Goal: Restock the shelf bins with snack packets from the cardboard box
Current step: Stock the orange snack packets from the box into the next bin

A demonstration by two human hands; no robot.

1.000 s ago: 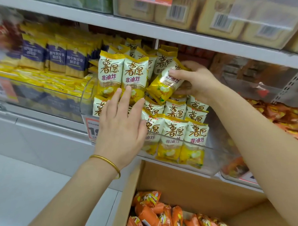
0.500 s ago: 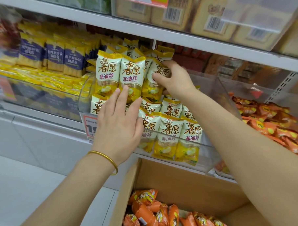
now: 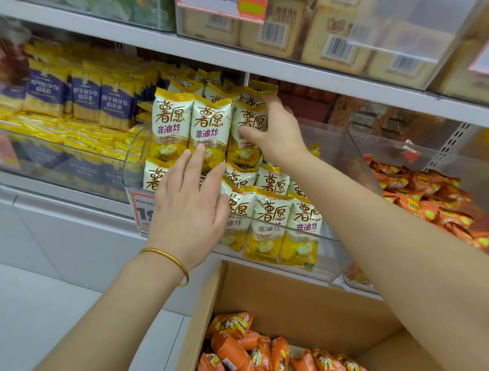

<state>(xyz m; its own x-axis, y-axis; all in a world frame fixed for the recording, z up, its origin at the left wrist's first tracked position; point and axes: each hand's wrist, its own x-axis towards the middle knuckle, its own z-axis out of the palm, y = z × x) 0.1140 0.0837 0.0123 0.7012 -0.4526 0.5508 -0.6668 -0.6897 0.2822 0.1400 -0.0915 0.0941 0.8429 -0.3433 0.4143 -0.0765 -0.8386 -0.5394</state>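
Judged the likeliest slip to be a toppling of the upright row of white-and-yellow packets [image 3: 171,123]. Stood on a loose heap of the same packets, braced at the front only by the flat left hand [image 3: 189,208]. Would probably have tipped forward out of the clear plastic shelf bin [image 3: 361,168] on an early lift of that hand, perhaps dropping into the brown cardboard box [image 3: 302,305] below, among the orange snack packets [image 3: 231,353]. Could also have creased the packet with too hard a squeeze, or knocked a neighbour askew while wedging it in.

Found the white-and-yellow foil snack packet [image 3: 250,118] upright at the right end of the top row, inside the bin, touching its neighbour. Pinched by the right hand [image 3: 273,133]: thumb across the printed front, fingers [image 3: 269,102] curled over the top edge and behind. Left fingers [image 3: 195,163] straight, pressed against the lower fronts, gripping nothing.
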